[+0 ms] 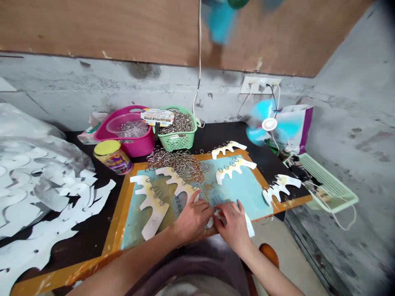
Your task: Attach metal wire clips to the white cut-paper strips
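Both my hands meet at the near edge of a blue board with an orange border (pixel 117 222). My left hand (pixel 193 218) and my right hand (pixel 233 224) have their fingers curled and pinched on a white comb-shaped card (pixel 249 225), mostly hidden under them. A heap of metal rings (pixel 182 162) lies on the board just beyond my hands. Other white cards with rings hooked on their teeth lie around: one at the left (pixel 152 205), one in the middle (pixel 234 169), one at the right edge (pixel 280 185).
A green basket (pixel 177 142) full of rings and a pink basket (pixel 135 144) holding a clear bowl stand at the back. A yellow-lidded jar (pixel 112 156) is at the left. White blank cards (pixel 46 205) pile at the far left. A spinning small fan (pixel 270 123) stands at the right.
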{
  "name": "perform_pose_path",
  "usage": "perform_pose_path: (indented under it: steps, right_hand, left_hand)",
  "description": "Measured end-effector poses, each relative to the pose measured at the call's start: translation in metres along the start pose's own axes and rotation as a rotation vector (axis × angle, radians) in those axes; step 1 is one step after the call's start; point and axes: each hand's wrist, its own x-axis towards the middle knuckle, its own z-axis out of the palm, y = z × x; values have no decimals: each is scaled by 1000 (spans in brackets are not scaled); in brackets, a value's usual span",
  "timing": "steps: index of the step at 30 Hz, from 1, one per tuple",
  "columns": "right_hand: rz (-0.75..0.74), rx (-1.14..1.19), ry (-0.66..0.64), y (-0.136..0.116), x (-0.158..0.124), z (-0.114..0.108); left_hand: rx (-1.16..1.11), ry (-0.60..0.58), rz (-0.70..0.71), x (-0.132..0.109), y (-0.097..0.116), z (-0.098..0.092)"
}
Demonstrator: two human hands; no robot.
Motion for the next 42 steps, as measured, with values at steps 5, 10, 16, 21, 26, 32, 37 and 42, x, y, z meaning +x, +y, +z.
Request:
perform_pose_path:
  steps: [5,10,16,21,26,32,37,42]
  right_hand:
    - [30,33,24,-1,-3,3]
    - [-43,47,33,4,-7,0]
    - [-213,14,68,12,-15,-4]
    - [-288,-114,-18,12,-16,-17]
    - [-231,-79,-88,8,-7,-29]
    - [-147,-63,-71,12,8,-18]
    - [-78,116,-200,8,15,-27]
    - [-30,275,-226,-2,21,-52]
  left_hand:
    - [49,9,38,-1,1,0]
    - [82,11,77,-2,0,0]
    - [134,-11,117,-6,1,2]
    - [181,-41,130,-10,7,1]
    - [200,-101,83,-18,18,0]
    - [83,-43,-123,-23,26,-2]
    - [-170,126,-420,-8,15,-10]
    - [-581,-200,-478,11,2,-39]
